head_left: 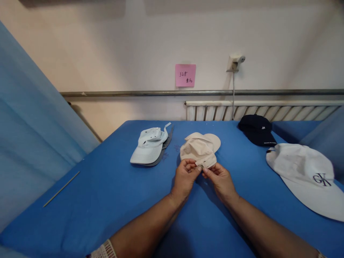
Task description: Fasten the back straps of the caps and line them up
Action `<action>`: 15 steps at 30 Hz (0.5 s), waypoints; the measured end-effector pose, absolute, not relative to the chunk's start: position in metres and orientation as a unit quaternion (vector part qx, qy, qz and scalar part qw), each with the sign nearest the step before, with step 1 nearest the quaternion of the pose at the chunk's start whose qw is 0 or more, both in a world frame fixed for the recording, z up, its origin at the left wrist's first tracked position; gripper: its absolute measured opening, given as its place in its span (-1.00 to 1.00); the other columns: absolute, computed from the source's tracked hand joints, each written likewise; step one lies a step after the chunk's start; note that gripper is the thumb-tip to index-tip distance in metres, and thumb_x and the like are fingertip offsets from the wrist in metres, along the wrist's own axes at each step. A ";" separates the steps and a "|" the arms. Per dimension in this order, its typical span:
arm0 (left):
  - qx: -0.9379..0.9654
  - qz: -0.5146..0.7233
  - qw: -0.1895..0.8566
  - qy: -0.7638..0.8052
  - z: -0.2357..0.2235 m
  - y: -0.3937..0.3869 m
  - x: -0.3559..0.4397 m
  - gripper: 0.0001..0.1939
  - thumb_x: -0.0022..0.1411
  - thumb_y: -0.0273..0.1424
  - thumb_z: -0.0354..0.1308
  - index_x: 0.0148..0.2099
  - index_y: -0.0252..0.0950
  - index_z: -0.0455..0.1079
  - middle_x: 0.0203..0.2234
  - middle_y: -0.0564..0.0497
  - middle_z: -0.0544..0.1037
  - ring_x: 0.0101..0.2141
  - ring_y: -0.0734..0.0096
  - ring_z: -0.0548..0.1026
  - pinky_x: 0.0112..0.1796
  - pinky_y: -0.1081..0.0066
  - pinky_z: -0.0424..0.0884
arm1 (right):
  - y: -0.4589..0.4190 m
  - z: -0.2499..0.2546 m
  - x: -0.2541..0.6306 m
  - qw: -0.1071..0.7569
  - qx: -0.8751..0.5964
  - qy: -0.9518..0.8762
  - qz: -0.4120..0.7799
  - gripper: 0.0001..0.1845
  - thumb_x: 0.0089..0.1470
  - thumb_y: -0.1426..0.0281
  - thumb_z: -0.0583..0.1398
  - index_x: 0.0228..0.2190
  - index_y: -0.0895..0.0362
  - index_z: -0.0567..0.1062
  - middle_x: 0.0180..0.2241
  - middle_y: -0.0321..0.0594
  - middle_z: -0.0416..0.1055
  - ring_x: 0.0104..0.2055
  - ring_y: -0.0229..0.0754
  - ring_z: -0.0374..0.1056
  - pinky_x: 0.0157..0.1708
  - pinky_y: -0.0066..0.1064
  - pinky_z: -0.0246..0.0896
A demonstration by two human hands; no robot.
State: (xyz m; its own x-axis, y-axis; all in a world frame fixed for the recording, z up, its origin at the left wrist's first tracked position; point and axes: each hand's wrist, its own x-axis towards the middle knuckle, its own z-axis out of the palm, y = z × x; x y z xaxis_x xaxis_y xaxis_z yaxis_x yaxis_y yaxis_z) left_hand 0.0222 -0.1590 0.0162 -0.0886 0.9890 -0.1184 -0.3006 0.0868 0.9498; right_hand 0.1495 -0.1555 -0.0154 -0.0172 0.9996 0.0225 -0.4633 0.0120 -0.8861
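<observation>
A beige cap (pixel 200 147) lies on the blue table (pixel 113 186) in the middle, its brim pointing away from me. My left hand (pixel 185 177) and my right hand (pixel 219 178) meet at its near edge. Both pinch the cap's back strap with its small metal buckle (pixel 201 165) between thumb and fingers. The fingers of both hands are closed on the strap.
A pale blue-white cap (pixel 149 147) lies on a grey one to the left. A black cap (pixel 256 129) sits at the back right, and a large white cap with a logo (pixel 306 175) at the right edge. A thin stick (pixel 61 188) lies far left. A radiator (pixel 258 111) runs behind.
</observation>
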 end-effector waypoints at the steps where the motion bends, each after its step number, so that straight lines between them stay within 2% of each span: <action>1: 0.369 0.568 0.566 0.470 0.016 -0.159 0.021 -0.52 -0.18 -0.31 0.43 -0.23 -0.30 0.30 -0.50 0.13 0.47 -0.53 0.56 0.42 -0.44 0.53 0.33 | -0.156 -0.014 0.150 0.600 -0.349 -0.366 0.620 -0.74 -0.12 0.27 0.41 -0.35 0.12 0.57 -0.42 -0.29 0.50 -0.44 -0.32 0.35 -0.39 -0.46 0.26; 5: 0.398 0.560 0.557 0.466 0.013 -0.155 0.015 -0.52 -0.14 -0.29 0.42 -0.21 -0.30 0.30 -0.51 0.14 0.45 -0.56 0.58 0.39 -0.46 0.53 0.31 | -0.156 -0.009 0.155 0.587 -0.321 -0.293 0.683 -0.74 -0.07 0.24 0.38 -0.35 0.13 0.56 -0.45 -0.31 0.48 -0.48 -0.35 0.34 -0.47 -0.52 0.25; 9: 0.478 0.533 0.507 0.481 0.011 -0.154 0.009 -0.62 0.01 -0.30 0.33 -0.17 -0.30 0.29 -0.48 0.10 0.46 -0.51 0.53 0.42 -0.43 0.50 0.33 | -0.152 -0.006 0.161 0.575 -0.322 -0.232 0.716 -0.75 -0.12 0.30 0.41 -0.38 0.14 0.54 -0.52 -0.36 0.44 -0.54 -0.40 0.30 -0.57 -0.60 0.21; 11: 0.562 0.512 0.408 0.506 0.014 -0.156 0.006 -0.67 0.09 -0.31 0.27 -0.11 -0.28 0.31 -0.39 0.04 0.50 -0.43 0.46 0.45 -0.37 0.44 0.37 | -0.150 -0.005 0.164 0.573 -0.321 -0.212 0.724 -0.74 -0.14 0.32 0.42 -0.39 0.14 0.53 -0.53 -0.36 0.44 -0.55 -0.41 0.30 -0.59 -0.61 0.20; 13: 0.667 0.483 0.257 0.505 0.020 -0.160 0.004 -0.68 0.12 -0.33 0.25 -0.07 -0.25 0.34 -0.23 -0.05 0.50 -0.28 0.35 0.47 -0.22 0.32 0.39 | -0.149 -0.004 0.165 0.578 -0.317 -0.199 0.725 -0.74 -0.15 0.33 0.43 -0.40 0.14 0.52 -0.53 -0.37 0.44 -0.55 -0.40 0.30 -0.59 -0.61 0.21; 15: 0.751 0.446 0.121 0.471 0.026 -0.164 0.002 -0.66 0.13 -0.36 0.26 -0.03 -0.24 0.36 -0.10 -0.10 0.47 -0.11 0.22 0.42 -0.07 0.20 0.33 | -0.150 -0.002 0.165 0.581 -0.313 -0.200 0.724 -0.74 -0.15 0.33 0.42 -0.40 0.15 0.51 -0.53 -0.36 0.44 -0.56 -0.40 0.30 -0.60 -0.61 0.20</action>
State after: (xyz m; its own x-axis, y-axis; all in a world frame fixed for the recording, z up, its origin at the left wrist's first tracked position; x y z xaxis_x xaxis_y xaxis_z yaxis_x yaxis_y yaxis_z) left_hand 0.0023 -0.1635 0.0257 0.1580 0.8158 0.5564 0.6006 -0.5267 0.6016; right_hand 0.1649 -0.1503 -0.0019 -0.1290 0.9666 -0.2213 -0.7155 -0.2452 -0.6542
